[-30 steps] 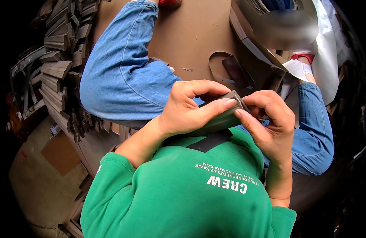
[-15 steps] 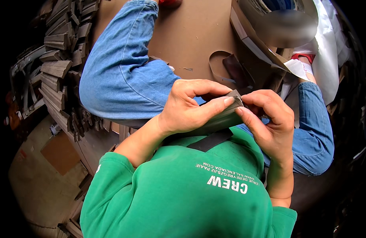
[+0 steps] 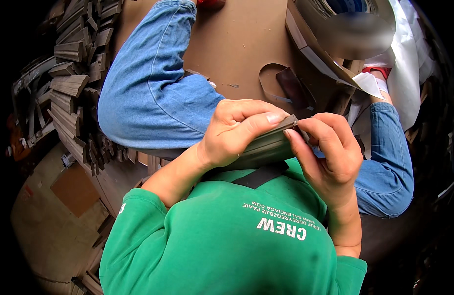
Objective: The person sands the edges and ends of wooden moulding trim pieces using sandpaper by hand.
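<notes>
Two hands: both were closed on one thing, a flat grey-brown cardboard piece (image 3: 264,147) held in front of the chest, above the lap.
Left hand (image 3: 236,132): it wrapped over the top of the piece, the fingers curled down and the forefinger stretched along the upper edge toward the right end.
Right hand (image 3: 330,152): it pinched the right end of the piece between thumb and fingertips; the grip was tight, with no gap visible.
Place of the piece: it lay slightly tilted, between the green shirt (image 3: 227,241) and the knees in blue jeans (image 3: 153,98); it touched only the hands, as far as I could see.
Around: a big sheet of brown cardboard (image 3: 236,39) lay under the legs, with a curved strip (image 3: 271,81) on it; stacks of ridged cardboard parts (image 3: 79,83) stood at the left.
Advice for the step: I judged that the work was at the right corner, so the left hand should hold the body steady while the right hand worked with small moves.
Risk: too strong a pinch could crease or tear the thin edge.
Unclear: what exactly the right fingertips did at the corner was hidden.
</notes>
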{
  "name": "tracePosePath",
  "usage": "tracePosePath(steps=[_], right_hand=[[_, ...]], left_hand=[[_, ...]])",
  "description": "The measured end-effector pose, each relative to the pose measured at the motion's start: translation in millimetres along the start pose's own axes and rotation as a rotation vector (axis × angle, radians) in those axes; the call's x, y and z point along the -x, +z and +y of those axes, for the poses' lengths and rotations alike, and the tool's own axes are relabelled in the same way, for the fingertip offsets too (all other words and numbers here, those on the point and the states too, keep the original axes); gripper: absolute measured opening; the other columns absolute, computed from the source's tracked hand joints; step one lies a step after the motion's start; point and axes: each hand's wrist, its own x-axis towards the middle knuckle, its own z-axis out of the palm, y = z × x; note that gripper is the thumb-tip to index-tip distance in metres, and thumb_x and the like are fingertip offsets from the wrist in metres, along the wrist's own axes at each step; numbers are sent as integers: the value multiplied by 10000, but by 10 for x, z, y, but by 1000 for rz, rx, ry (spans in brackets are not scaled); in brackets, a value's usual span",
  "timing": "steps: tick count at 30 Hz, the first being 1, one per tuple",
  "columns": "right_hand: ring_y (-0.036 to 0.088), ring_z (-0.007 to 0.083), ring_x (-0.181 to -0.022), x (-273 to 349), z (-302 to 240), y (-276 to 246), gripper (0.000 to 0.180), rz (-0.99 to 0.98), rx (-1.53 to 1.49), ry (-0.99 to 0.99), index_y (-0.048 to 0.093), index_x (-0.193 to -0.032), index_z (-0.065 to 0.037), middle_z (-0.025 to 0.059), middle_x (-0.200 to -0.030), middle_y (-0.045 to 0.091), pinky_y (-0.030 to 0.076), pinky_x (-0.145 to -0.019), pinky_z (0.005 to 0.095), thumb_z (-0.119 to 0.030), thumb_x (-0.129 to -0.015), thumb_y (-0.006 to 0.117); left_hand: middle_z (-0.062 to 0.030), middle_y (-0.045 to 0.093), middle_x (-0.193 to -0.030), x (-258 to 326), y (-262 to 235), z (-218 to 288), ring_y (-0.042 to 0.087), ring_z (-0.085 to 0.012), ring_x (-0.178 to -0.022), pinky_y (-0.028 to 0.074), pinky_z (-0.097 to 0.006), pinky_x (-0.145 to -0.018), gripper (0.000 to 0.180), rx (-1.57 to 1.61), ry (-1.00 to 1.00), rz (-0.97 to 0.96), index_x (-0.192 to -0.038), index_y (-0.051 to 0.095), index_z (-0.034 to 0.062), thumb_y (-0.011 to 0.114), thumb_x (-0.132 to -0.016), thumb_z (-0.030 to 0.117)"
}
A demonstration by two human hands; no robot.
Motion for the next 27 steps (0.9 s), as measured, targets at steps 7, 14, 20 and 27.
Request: tracePosePath(steps=[7, 14, 20, 27], right_hand=[[577, 253, -645, -17, 20, 68, 229, 16, 153, -138, 614, -887, 17, 116, -790, 568, 480, -548, 333, 66, -687, 716], [554, 240, -641, -34, 71, 106, 256, 29, 167, -204, 600, -904, 19, 110, -797, 551, 473, -541, 334, 65, -676, 708], [533, 233, -626, 50, 121, 76, 260, -120, 250, -191, 591, -879, -4, 91, -793, 554, 447, -509, 328, 54, -646, 691], [523, 240, -618, 201, 72, -50, 251, -168, -112, -128, 610, -878, -19, 84, -791, 574, 443, -529, 333, 66, -667, 715]], left_hand=[[-113, 678, -981, -12, 7, -108, 647, -140, -882, 505, -266, -790, 389, -251, 212, -16, -1159, 618, -56, 666, -786, 43], [-68, 682, -957, -101, -37, -141, 625, -93, -808, 496, -233, -711, 357, -329, 330, -97, -1144, 639, -12, 713, -796, -35], [-70, 695, -947, -109, -23, -195, 645, -101, -848, 513, -235, -743, 325, -343, 292, -83, -1130, 648, -15, 712, -812, -19], [-67, 684, -992, -124, -23, -187, 633, -93, -889, 511, -236, -778, 326, -300, 222, -59, -1157, 635, -20, 695, -837, -2]])
